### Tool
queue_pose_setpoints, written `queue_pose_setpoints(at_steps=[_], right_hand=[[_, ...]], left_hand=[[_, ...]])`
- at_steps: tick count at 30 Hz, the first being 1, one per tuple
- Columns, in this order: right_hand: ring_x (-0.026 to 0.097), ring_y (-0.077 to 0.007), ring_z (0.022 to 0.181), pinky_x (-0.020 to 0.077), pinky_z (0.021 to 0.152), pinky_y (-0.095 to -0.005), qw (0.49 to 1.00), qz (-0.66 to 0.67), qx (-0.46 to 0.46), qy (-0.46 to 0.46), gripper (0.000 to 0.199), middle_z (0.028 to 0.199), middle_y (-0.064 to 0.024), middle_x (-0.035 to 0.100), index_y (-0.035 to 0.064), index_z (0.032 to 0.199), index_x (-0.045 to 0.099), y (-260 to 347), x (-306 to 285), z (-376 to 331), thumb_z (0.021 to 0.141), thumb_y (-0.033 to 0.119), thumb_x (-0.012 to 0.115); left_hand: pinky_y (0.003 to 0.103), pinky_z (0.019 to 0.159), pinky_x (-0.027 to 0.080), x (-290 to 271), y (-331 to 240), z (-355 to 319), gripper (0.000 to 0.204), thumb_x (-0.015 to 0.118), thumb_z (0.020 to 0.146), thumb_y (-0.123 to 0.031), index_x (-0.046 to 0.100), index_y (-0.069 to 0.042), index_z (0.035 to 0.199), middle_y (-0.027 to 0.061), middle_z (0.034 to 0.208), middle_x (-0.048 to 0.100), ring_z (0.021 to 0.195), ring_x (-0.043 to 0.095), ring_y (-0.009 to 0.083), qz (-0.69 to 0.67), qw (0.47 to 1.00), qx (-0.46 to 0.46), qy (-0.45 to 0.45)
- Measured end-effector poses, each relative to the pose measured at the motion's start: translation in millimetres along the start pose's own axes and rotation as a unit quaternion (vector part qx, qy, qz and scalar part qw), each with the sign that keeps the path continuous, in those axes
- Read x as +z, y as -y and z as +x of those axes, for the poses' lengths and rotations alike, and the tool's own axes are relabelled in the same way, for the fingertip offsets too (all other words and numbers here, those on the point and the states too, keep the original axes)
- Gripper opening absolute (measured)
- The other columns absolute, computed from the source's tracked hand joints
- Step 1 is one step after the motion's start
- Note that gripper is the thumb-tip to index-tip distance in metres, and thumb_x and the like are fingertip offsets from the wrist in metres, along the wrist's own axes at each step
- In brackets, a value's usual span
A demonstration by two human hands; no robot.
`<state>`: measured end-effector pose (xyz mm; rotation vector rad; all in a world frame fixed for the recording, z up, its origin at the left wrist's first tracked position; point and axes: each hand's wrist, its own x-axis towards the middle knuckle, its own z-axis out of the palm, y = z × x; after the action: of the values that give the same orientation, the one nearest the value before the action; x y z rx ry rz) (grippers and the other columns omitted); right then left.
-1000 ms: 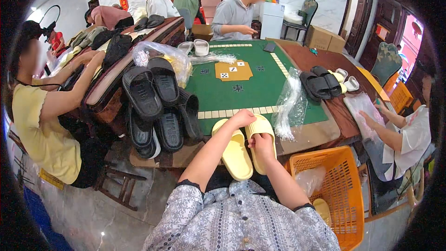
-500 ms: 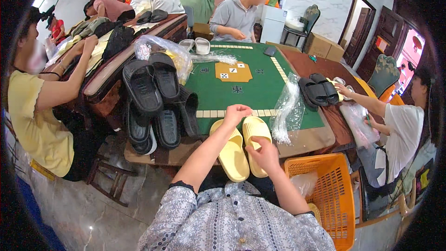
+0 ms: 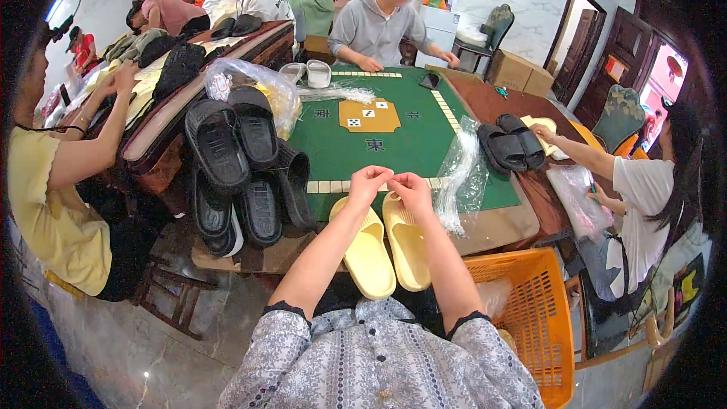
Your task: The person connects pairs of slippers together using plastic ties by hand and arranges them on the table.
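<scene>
A pair of pale yellow slippers (image 3: pixel 369 261) rests at the near edge of the green-topped table (image 3: pixel 326 151), heels toward me. Above their toe straps my left hand (image 3: pixel 369 185) and my right hand (image 3: pixel 409 192) meet, fingertips pinched together. Anything between the fingertips is too small to make out. Just right of my right hand lies a bundle of thin white plastic strands (image 3: pixel 457 185) in a clear bag. On my left, several black slippers (image 3: pixel 216 148) are piled on the table corner.
An orange crate (image 3: pixel 556 318) stands low at my right. Black slippers (image 3: pixel 503 148) lie at the table's right, near a co-worker (image 3: pixel 644 189) in white. Another person (image 3: pixel 379 26) sits across, one in yellow (image 3: pixel 64 204) at left. A row of tiles (image 3: pixel 333 186) edges the green top.
My right hand has left the right yellow slipper and moved up to meet my left hand in a pinch. The person across has spread their arms to the table.
</scene>
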<state>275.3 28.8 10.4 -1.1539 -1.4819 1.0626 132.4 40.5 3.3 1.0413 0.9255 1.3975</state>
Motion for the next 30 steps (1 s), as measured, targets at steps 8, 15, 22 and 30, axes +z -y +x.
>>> queue_pose_setpoints(at_steps=[8, 15, 22, 30], right_hand=[[0.060, -0.0072, 0.065, 0.0478, 0.055, -0.0217, 0.995, 0.090, 0.017, -0.049, 0.013, 0.080, -0.0004, 0.066, 0.0029, 0.093, 0.063, -5, 3, -1, 0.088, 0.014, 0.067], [0.058, -0.0061, 0.066, 0.0473, 0.057, -0.0215, 0.995, 0.058, -0.037, -0.070, 0.014, 0.079, -0.0004, 0.066, 0.0024, 0.090, 0.064, -12, -8, -4, 0.087, 0.016, 0.068], [0.055, -0.0075, 0.072, 0.0456, 0.063, -0.0244, 0.991, 0.053, -0.078, -0.095, 0.012, 0.080, 0.0017, 0.063, 0.0047, 0.090, 0.066, -13, 19, -9, 0.086, 0.016, 0.069], [0.053, -0.0042, 0.065, 0.0436, 0.057, -0.0212, 0.988, 0.121, -0.062, -0.075, 0.010, 0.077, 0.0039, 0.060, 0.0055, 0.092, 0.064, -7, 15, -6, 0.089, 0.015, 0.066]], left_hand=[[0.028, 0.049, 0.035, -12, 24, 21, 0.024, 0.041, 0.084, -0.027, 0.050, -0.005, 0.087, 0.0043, 0.072, 0.053, 0.057, 0.044, 0.0111, -0.048, 0.997, -0.050, -0.028], [0.027, 0.056, 0.041, 10, 28, 20, 0.028, 0.053, 0.094, -0.030, 0.056, -0.003, 0.090, 0.0053, 0.075, 0.058, 0.064, 0.050, 0.0110, 0.112, 0.994, -0.007, 0.021], [0.019, 0.050, 0.032, -14, 24, 14, 0.011, 0.066, 0.088, -0.020, 0.068, -0.011, 0.093, -0.0080, 0.070, 0.054, 0.058, 0.045, 0.0024, 0.043, 0.998, -0.050, -0.013], [0.018, 0.049, 0.031, -25, 17, 13, 0.017, 0.058, 0.094, -0.017, 0.068, -0.005, 0.102, -0.0074, 0.070, 0.053, 0.059, 0.043, 0.0022, 0.082, 0.995, -0.042, 0.034]])
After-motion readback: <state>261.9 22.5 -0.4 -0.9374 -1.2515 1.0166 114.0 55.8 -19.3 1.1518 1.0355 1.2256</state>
